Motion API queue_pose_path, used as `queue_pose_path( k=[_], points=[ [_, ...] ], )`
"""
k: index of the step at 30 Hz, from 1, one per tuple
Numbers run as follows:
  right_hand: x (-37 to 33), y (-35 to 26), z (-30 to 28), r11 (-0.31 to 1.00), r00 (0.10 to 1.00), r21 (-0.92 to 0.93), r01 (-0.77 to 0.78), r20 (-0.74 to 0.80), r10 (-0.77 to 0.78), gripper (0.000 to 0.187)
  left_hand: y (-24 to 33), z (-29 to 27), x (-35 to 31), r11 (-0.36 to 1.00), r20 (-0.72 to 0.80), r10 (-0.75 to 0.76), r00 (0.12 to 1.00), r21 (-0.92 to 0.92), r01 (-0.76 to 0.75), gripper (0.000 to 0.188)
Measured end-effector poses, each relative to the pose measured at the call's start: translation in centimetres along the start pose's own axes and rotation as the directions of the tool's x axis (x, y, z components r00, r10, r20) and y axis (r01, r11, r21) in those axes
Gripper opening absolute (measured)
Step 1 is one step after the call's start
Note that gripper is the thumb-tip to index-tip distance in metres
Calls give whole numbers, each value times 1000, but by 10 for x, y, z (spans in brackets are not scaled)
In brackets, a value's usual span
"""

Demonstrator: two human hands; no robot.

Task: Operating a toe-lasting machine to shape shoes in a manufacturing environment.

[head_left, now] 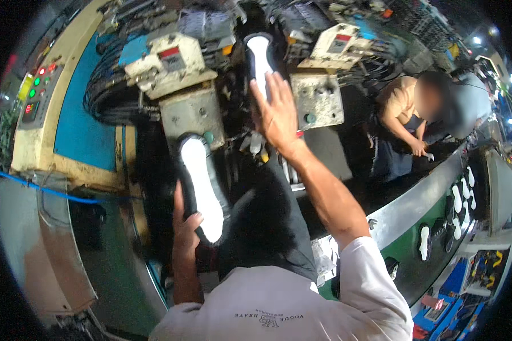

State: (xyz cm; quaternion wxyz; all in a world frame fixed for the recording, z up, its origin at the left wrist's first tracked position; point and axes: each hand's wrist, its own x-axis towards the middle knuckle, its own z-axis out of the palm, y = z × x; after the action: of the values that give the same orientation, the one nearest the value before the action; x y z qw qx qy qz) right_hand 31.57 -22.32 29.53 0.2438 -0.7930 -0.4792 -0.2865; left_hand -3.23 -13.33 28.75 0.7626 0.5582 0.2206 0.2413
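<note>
My left hand (186, 230) grips a black shoe (202, 190) low on its side, with the thumb on the near end. The shoe is bottom up, its white underside facing me. My right hand (279, 116) reaches forward with fingers stretched flat over the near part of a second black shoe (259, 54). That shoe also shows a white underside and sits in the middle of the machine (193, 116); the palm covers its near end. What supports it underneath is hidden.
A control panel (38, 91) with lit buttons is at the left. Black hoses (99, 91) loop beside the machine. At the right, a green conveyor belt (401, 256) carries several shoes and white sole pieces behind a metal rail (415, 202). Another person (401, 108) works at the far right.
</note>
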Motion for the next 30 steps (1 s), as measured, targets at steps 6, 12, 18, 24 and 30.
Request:
queue_pose_path(
  k=[6,12,18,24,30],
  points=[
    [33,15,22,1000,1000,22,-15,-4,15,64,-6,14,29,873,83,128,988,463,-152,113],
    [102,53,65,995,999,-101,15,-46,-20,55,-20,14,48,327,286,387,877,846,-420,118],
    [135,70,77,997,997,-73,34,-65,-39,53,-18,-4,98,53,509,490,708,793,-607,110],
    [143,70,70,999,999,-34,29,-38,-30,53,-27,20,101,200,434,418,798,813,-547,113],
    [138,52,29,979,998,198,46,24,-52,54,-37,56,65,956,176,84,981,263,-129,113]
  ],
)
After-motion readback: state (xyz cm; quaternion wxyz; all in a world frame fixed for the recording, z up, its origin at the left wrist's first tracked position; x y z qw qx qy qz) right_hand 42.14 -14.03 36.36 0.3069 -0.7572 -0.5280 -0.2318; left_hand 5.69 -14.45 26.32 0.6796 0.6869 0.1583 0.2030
